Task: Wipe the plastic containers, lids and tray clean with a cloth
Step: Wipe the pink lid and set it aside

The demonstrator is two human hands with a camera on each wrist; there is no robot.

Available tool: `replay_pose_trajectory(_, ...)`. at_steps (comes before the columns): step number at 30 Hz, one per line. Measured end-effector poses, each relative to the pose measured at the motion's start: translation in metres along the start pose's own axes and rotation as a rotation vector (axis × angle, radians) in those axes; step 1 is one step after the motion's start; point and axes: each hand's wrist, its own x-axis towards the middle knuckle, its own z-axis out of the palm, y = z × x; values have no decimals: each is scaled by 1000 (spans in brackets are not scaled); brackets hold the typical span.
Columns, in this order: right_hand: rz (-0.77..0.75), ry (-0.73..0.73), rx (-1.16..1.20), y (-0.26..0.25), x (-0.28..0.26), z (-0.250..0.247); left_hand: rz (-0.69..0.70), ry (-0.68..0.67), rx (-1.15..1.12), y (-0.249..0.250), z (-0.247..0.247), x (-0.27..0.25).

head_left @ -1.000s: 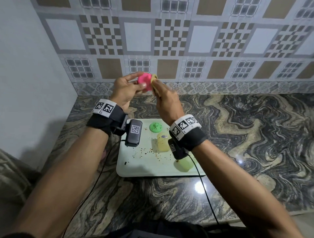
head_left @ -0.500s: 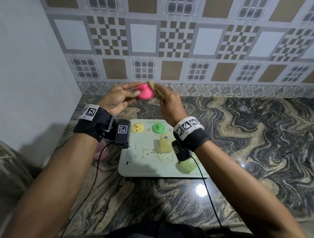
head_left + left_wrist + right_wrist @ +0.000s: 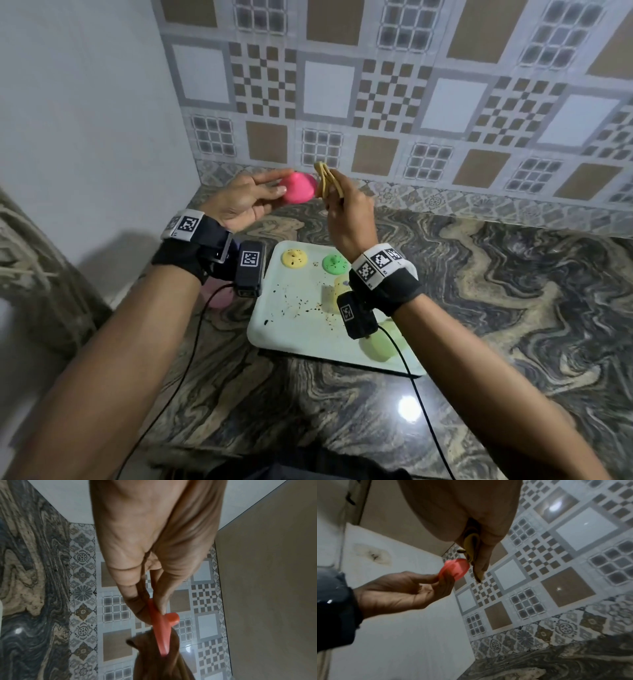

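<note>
Left hand is pinching one pink lid by its edge, up in the air over the marbled worktop, and the right hand has its fingers curled round a folded yellow cloth right beside that lid. Down on the pale tray I count two lids, one yellow and one green, plus two containers, one yellow and one light green, with dark crumbs scattered between. One more pink container sits off the tray, mostly hidden behind the left wrist.
</note>
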Motion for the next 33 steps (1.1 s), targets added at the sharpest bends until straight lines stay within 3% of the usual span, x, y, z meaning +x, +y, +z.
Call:
replay_pose_trajectory(3, -41, -111, 58, -8, -3, 15, 43, 36, 30, -4, 1, -7)
replay_pose_trajectory(7, -80, -149, 95, -14, 0, 24, 97, 194, 58, -8, 2, -19)
replay_pose_trajectory(14, -159, -203, 168, -21, -8, 51, 266, 602, 604, -16, -7, -28)
replay_pose_trajectory(18, -240, -261, 112, -17, -14, 67, 290, 724, 645, -19, -21, -32)
replay_pose_trajectory(23, -429, -456, -108, 4, -17, 77, 253, 784, 648, -33, -39, -47)
replay_pose_trajectory(29, -384, -460, -153, 34, -25, 83, 114, 941, 822, -77, -75, -71)
replay_pose_trajectory(33, -366, -465, -150, 38, -34, 82, 8, 939, 967, -109, -82, -79)
